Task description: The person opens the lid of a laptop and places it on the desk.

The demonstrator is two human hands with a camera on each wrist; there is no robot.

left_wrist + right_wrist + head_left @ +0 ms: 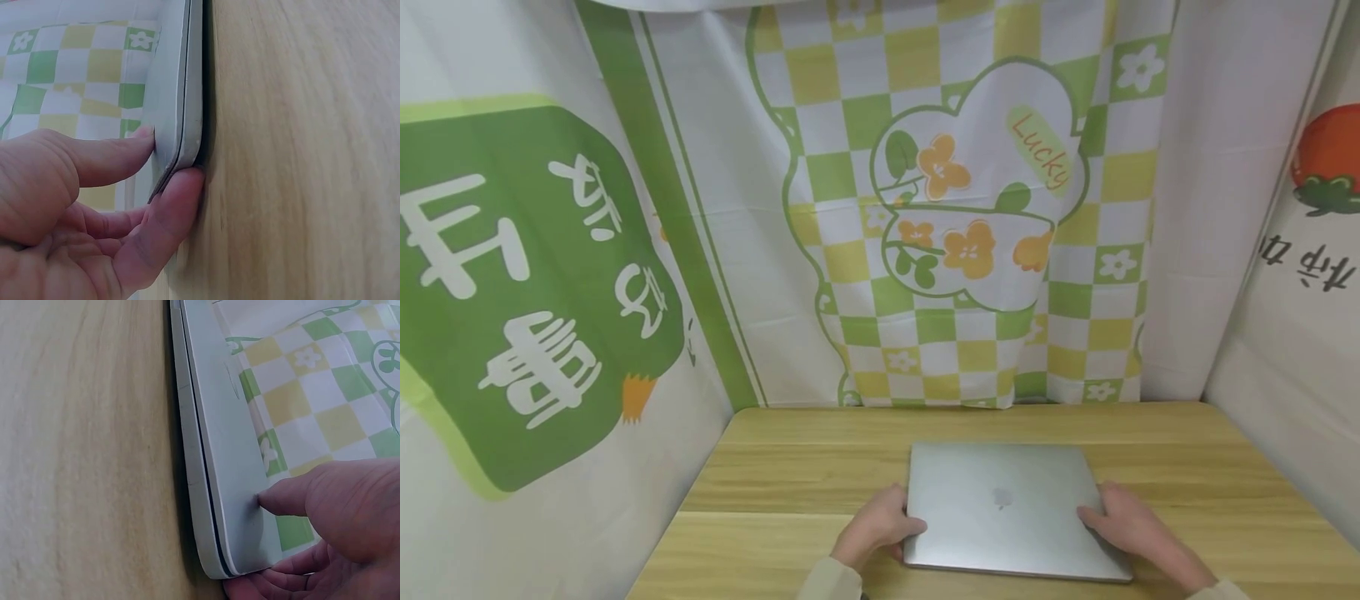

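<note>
Green printed cloth point(542, 292) hangs beyond the left fingers, off to their outer side. Coming rightward, we see a pale sleeve cuff point(831, 581) behind our left hand point(880, 525), whose thumb lies on top of the lid while the fingers bend in at the edge below it, a narrow pinch on the left side of the closed silver MacBook point(1000, 517). The laptop lies flat between our two sets of fingers, on the wood-grain tabletop point(775, 475); a dark line runs beneath its edge, and we cannot tell whether it is lifted at all. Its Apple logo point(1002, 498) sits midway between the thumbs. Past the fingertips, the checked curtain point(925, 358) hangs behind the table.

We judge the laptop stiff and moderately heavy for its thinness, its smooth metal somewhat slippery, its screen the fragile part. Opposite side edges look like the sound hold: thumbs light on the lid, fingers supporting the base, no pressing on the middle.

On the other side, our right hand point(1127, 518) pinches the right edge, thumb above, fingers bent around below and partly hidden. Beyond those fingers, a red tomato print point(1330, 154) marks the right-hand cloth.
</note>
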